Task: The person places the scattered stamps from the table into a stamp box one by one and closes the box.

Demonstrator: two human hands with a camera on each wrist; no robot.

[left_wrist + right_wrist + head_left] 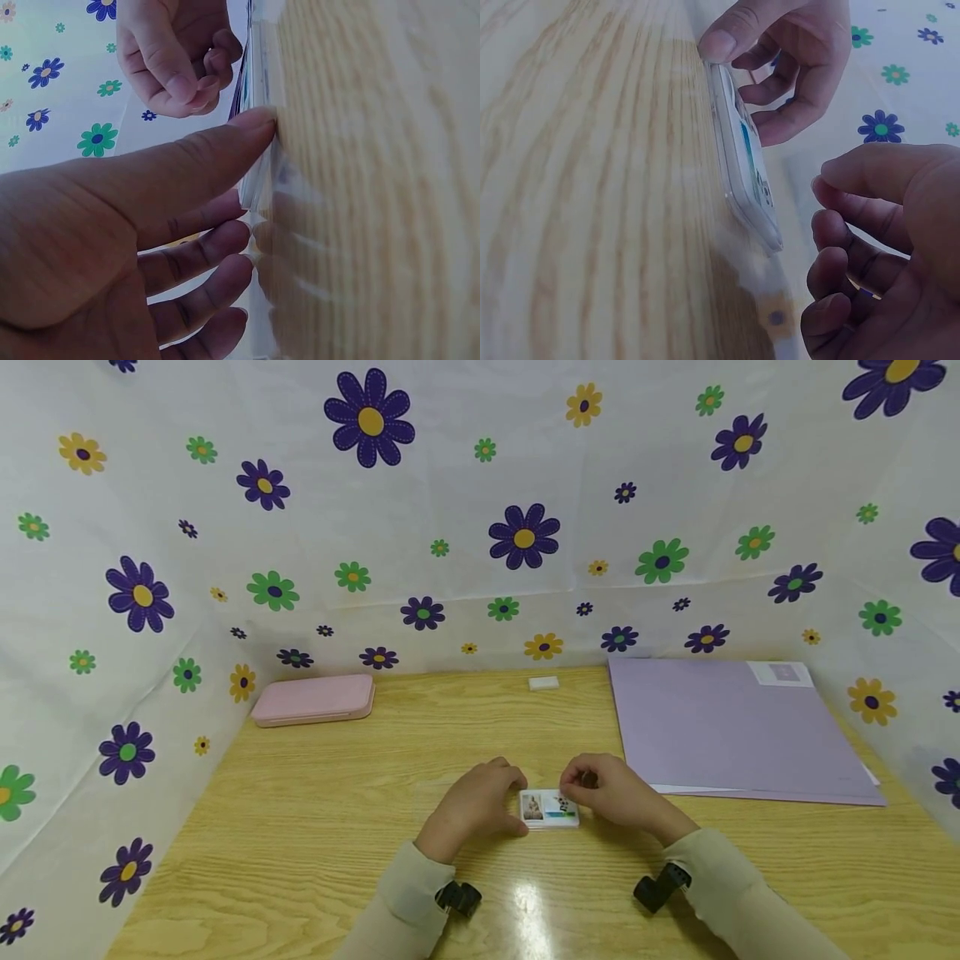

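Observation:
A flat white rectangular case [551,821] with rounded corners lies on the table, a small figure picture and a blue-green print on its face. Its layered edge [739,180] looks clear or whitish in the right wrist view. My left hand [480,802] holds it by the left end, thumb [247,124] at the near edge and fingers at the far edge. Above the right end is my right hand [611,789], its thumb and forefinger tips together and the other fingers curled. Nothing shows between those tips [832,176], which stand apart from the case in the right wrist view.
A pink case [315,697] rests at the back left. A white eraser-like block [543,683] sits near the back edge. Purple folders or sheets [727,727] lie at the right, one with a white label. Flower-printed cloth [450,510] surrounds the wooden table [300,852].

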